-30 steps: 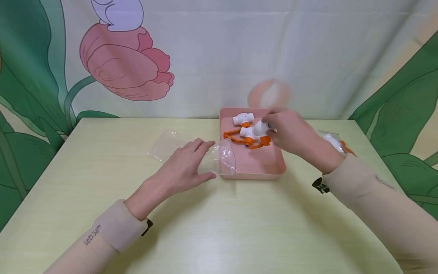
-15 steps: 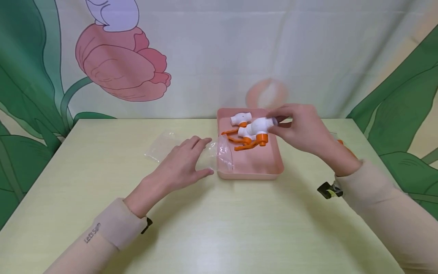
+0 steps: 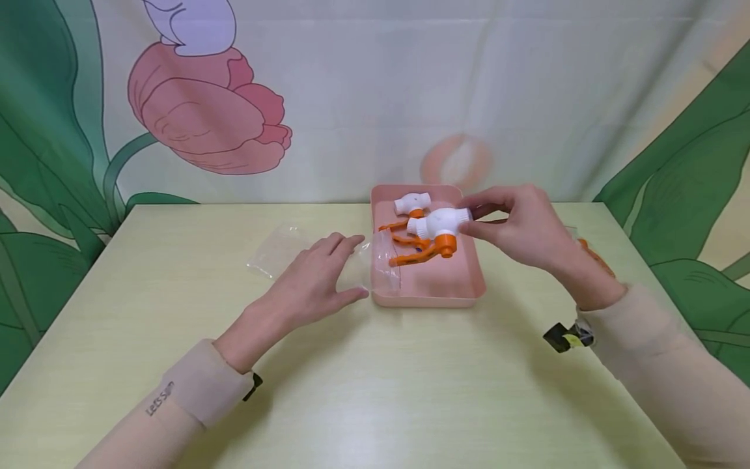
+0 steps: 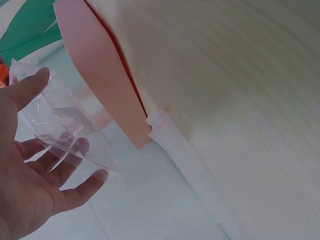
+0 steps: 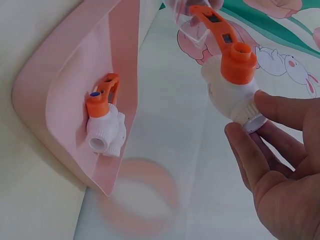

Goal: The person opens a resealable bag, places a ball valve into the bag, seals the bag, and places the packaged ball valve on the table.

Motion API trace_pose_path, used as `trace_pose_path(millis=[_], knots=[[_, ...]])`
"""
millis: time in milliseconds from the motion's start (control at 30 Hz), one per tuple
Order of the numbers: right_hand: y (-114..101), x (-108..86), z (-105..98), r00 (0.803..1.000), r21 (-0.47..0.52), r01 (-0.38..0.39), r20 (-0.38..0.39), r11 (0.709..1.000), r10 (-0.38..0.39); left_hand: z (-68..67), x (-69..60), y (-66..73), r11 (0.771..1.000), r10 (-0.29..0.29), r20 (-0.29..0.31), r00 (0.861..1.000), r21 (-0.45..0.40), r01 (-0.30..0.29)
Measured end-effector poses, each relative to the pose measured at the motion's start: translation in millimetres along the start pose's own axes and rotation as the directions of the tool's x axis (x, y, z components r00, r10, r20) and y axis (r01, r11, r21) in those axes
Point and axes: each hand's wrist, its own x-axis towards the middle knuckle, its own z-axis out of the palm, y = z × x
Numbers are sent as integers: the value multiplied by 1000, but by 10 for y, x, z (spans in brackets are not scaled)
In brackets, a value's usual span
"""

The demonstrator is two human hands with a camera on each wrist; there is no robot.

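Observation:
My right hand [image 3: 521, 225] pinches one end of a white plastic ball valve [image 3: 443, 223] between thumb and fingers, above a pink tray [image 3: 433, 301]. Its orange lever [image 3: 413, 258] points left, towards the bag. In the right wrist view the valve body [image 5: 222, 95] shows clear of the tray. My left hand [image 3: 307, 283] holds a clear plastic bag [image 3: 385, 267] between spread thumb and fingers at the tray's left edge. The left wrist view shows this bag [image 4: 65, 117] held across the gap between thumb and fingers. More white-and-orange valves [image 5: 106, 131] lie in the tray.
Another clear bag [image 3: 275, 251] lies flat on the pale table [image 3: 375, 384], beyond the left hand. Right of the tray, partly hidden by the right arm, an orange part [image 3: 596, 257] shows beside clear plastic. A printed curtain [image 3: 351, 117] hangs behind the table.
The right hand has drawn the valve up and slightly right, then turned it so the lever points left towards the bag. The left hand and bag have hardly moved.

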Motion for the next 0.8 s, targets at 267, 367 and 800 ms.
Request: trace_pose_path(millis=[267,367,800], knots=[[21,-43,90,1000,78,4,-18,997,-3,-4,1,11,999,41,-41,998,-29,-42],[8,-61,131,999,129,28,-23,991,-25,1,2,17,997,68,-66,996,-32,-71],[-40,-128,264,993,171,117,-29,978,-114,5,20,111,994,83,-81,993,-65,-89]])
